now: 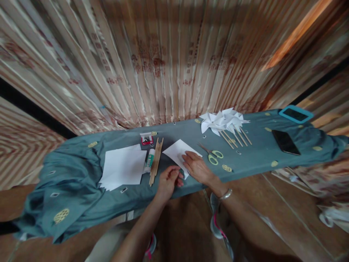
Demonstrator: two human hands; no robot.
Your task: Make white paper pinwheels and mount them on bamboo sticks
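Note:
A white sheet of paper lies turned cornerwise on the cloth-covered table, one corner pointing away from me. My right hand rests flat across its right side, fingers stretched out and covering part of the sheet. At the lower left edge of the paper is my left hand, its fingers loosely bent and slightly apart, with nothing visible in them. Scissors with green handles lie open just right of the paper. Several thin wooden sticks lie to the left, beside a white and green glue tube.
A stack of white paper lies left of the tube. Behind it is a small red box of pins. White paper pinwheels on sticks are piled at the back right. A phone and a blue-framed tablet lie far right.

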